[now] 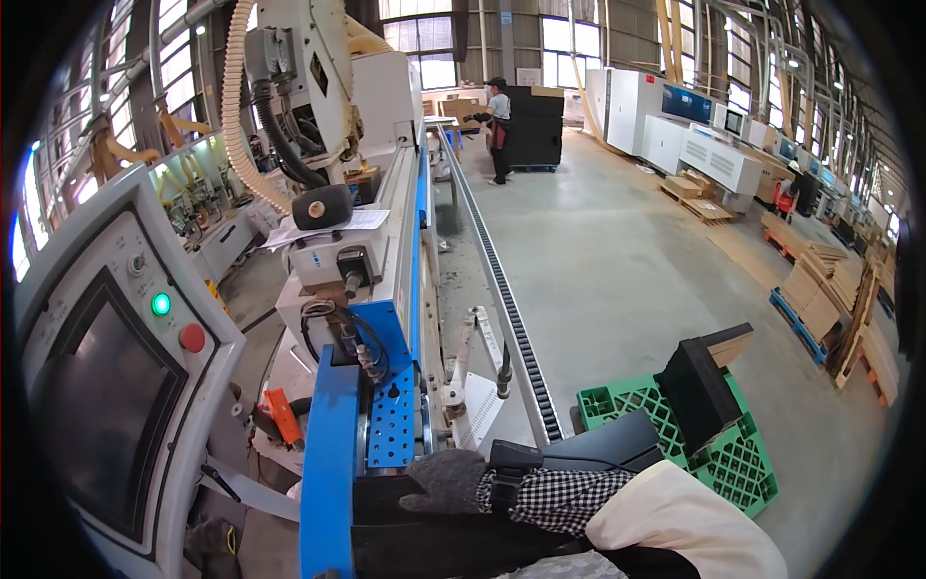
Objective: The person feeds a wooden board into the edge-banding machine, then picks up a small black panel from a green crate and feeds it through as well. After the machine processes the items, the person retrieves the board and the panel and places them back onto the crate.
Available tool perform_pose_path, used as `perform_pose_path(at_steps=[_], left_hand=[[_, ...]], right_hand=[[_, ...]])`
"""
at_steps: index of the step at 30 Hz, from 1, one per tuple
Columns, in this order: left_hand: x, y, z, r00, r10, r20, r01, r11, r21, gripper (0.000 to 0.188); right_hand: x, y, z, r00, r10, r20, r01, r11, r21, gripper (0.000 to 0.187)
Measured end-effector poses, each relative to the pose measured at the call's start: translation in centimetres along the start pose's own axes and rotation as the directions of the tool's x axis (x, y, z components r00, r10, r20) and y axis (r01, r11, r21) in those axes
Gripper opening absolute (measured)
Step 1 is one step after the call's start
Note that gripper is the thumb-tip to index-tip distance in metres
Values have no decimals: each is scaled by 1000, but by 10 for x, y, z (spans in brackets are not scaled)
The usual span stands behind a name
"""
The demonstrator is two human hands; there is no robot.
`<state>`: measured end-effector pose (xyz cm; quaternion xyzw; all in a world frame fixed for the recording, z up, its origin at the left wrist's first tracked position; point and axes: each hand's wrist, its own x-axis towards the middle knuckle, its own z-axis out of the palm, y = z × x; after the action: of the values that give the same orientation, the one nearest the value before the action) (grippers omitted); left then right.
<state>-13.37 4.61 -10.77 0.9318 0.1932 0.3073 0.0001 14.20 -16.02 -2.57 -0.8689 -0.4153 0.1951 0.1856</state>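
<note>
My right hand [446,481], in a dark grey knit glove, reaches in from the lower right and rests on a black panel [381,502]. Its thumb lies apart from the fingers, which look laid on the panel rather than wrapped round it. A checked sleeve covers the forearm, with a black device strapped at the wrist. The panel lies beside the blue guard [328,463] of a machine, near a perforated blue plate [391,434]. A dark grey flat piece [608,444] shows beyond my forearm. My left hand is out of view.
A control panel [125,357] with a dark screen stands at the left. A narrow roller rail [497,265] runs away along the machine. At the right, black boards [699,396] stand on a green pallet [738,473]. A person [498,125] stands far back beside a dark stack [535,125].
</note>
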Motion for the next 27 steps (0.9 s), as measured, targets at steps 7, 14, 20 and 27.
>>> perform_pose_path(at_steps=[7, 14, 20, 27], left_hand=[[-2, -1, -5, 1000, -7, 13, 7, 1000, -16, 59], [-3, -1, -6, 999, -22, 29, 24, 998, -55, 56], [0, 3, -11, 998, -28, 52, 30, 999, -43, 55], [-4, 0, -7, 1000, -7, 23, 8, 1000, -28, 54]], right_hand=[[1, -2, 5, 996, 68, 51, -65, 996, -62, 70], [1, -4, 3, 995, 64, 82, -58, 995, -75, 74], [1, 0, 6, 998, 32, 49, -28, 996, -85, 72], [3, -1, 4, 995, 58, 78, -53, 996, -65, 72]])
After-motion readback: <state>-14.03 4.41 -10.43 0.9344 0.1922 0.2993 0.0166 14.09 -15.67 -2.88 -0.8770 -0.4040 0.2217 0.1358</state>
